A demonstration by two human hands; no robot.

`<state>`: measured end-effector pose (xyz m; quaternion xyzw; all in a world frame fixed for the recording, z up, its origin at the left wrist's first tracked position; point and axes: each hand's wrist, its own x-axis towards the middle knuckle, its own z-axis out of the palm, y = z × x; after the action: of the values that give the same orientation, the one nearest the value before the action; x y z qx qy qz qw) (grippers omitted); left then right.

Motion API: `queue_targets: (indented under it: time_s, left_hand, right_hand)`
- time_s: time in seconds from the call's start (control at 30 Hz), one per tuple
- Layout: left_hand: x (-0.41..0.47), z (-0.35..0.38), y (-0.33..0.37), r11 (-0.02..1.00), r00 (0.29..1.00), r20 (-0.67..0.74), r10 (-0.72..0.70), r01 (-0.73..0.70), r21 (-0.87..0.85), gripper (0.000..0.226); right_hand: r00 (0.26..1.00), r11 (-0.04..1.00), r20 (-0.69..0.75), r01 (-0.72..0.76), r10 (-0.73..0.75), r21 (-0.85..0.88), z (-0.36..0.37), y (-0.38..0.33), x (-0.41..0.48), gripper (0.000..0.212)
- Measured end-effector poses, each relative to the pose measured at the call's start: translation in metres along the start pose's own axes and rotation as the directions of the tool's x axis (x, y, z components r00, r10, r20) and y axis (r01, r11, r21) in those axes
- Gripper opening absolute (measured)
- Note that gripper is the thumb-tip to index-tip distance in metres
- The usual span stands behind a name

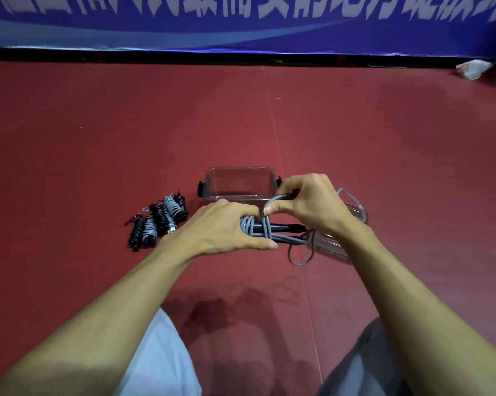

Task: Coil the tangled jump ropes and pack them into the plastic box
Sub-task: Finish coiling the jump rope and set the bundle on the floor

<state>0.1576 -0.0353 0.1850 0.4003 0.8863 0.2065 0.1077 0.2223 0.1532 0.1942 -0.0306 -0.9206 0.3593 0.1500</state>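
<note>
On the left of the matte red floor we see a heap of wound ropes. They are short black and grey bundles, ribbed by tight turns of cord, and they lie side by side at a slant. Just right of them, the left hand curls over one end of the jump rope, fingers on top and thumb stretched along the near side, gripping it above the floor. This rope is smooth grey cord, round in section, wound crosswise around a pair of slim black handles that stick out to the right. A slack loop of the same cord hangs from their tips.

Behind the hands stands the plastic box, clear and rectangular with rounded corners and a black clip at each short side. Its mouth is open. The right hand pinches a bend of the grey cord between thumb and forefinger, just above the wound part, with its other fingers curled. Under its wrist lies a clear lid flat on the floor. At the floor's far edge hangs a glossy blue banner with white characters, and a crumpled white bag sits in the far right corner.
</note>
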Motion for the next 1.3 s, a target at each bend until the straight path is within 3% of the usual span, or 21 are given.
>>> queue_targets:
  time_s: [0.1,0.2,0.3,0.37,0.4,0.47,0.53,0.6,0.7,0.8,0.9,1.07,1.2,1.3]
  left_hand:
    - [-0.004,-0.002,0.001,0.996,0.997,-0.046,0.062,-0.064,-0.054,0.050]
    - [-0.005,-0.001,0.004,0.965,0.989,-0.087,0.120,-0.137,-0.226,0.025]
    - [-0.005,-0.003,0.009,0.864,0.986,-0.115,0.123,-0.164,-0.476,0.030]
    - [-0.004,-0.007,0.011,0.767,0.987,-0.135,0.091,-0.156,-0.623,0.010]
    - [-0.003,-0.009,0.012,0.727,0.986,-0.156,0.060,-0.150,-0.670,0.006]
    - [0.000,-0.009,0.014,0.662,0.985,-0.164,-0.050,-0.090,-0.744,0.018]
    - [0.004,-0.008,0.014,0.586,0.979,-0.122,-0.164,-0.003,-0.810,0.047]
    - [0.007,-0.006,0.012,0.528,0.970,-0.106,-0.220,0.027,-0.849,0.062]
    - [0.011,-0.010,0.007,0.485,0.947,-0.153,-0.282,0.003,-0.875,0.044]
    - [0.015,-0.008,-0.002,0.534,0.914,-0.179,-0.364,0.048,-0.844,0.020]
    - [0.015,-0.001,-0.012,0.662,0.893,-0.184,-0.410,0.153,-0.733,0.007]
    - [0.016,0.003,-0.024,0.836,0.898,-0.229,-0.376,0.223,-0.501,0.009]
    - [0.014,0.010,-0.027,0.932,0.934,-0.189,-0.303,0.249,-0.265,0.024]
    - [0.014,0.014,-0.028,0.952,0.959,-0.109,-0.263,0.240,-0.187,0.025]
  right_hand:
    - [0.994,0.973,0.088,-0.080,0.062,0.218,-0.002,-0.001,0.000,0.028]
    - [0.981,0.913,0.184,-0.134,0.067,0.385,-0.007,-0.002,-0.001,0.024]
    - [0.962,0.834,0.273,-0.147,-0.004,0.532,-0.009,-0.006,-0.003,0.021]
    - [0.980,0.826,0.201,-0.112,-0.002,0.553,-0.005,-0.007,-0.001,0.009]
    - [0.990,0.833,0.134,-0.117,0.052,0.541,-0.003,-0.004,0.002,0.023]
    - [0.992,0.879,0.040,-0.124,0.119,0.460,0.002,-0.001,0.004,0.048]
    - [0.999,0.973,0.018,-0.051,0.048,0.227,0.007,-0.001,0.005,0.042]
    - [0.996,1.000,0.092,-0.023,0.022,0.014,0.009,0.001,0.005,0.032]
    - [0.953,0.989,0.284,-0.076,0.108,-0.124,0.009,0.006,0.003,0.035]
    - [0.887,0.965,0.410,-0.124,0.211,-0.230,0.005,0.013,0.000,0.033]
    - [0.892,0.957,0.392,-0.124,0.223,-0.261,0.003,0.016,0.001,0.029]
    - [0.962,0.970,0.272,0.032,0.036,-0.240,-0.001,0.015,0.005,0.023]
    - [0.941,0.946,0.276,0.255,-0.196,-0.200,0.005,0.003,0.002,0.012]
    - [0.926,0.927,0.280,0.315,-0.253,-0.202,0.013,-0.004,0.000,0.012]
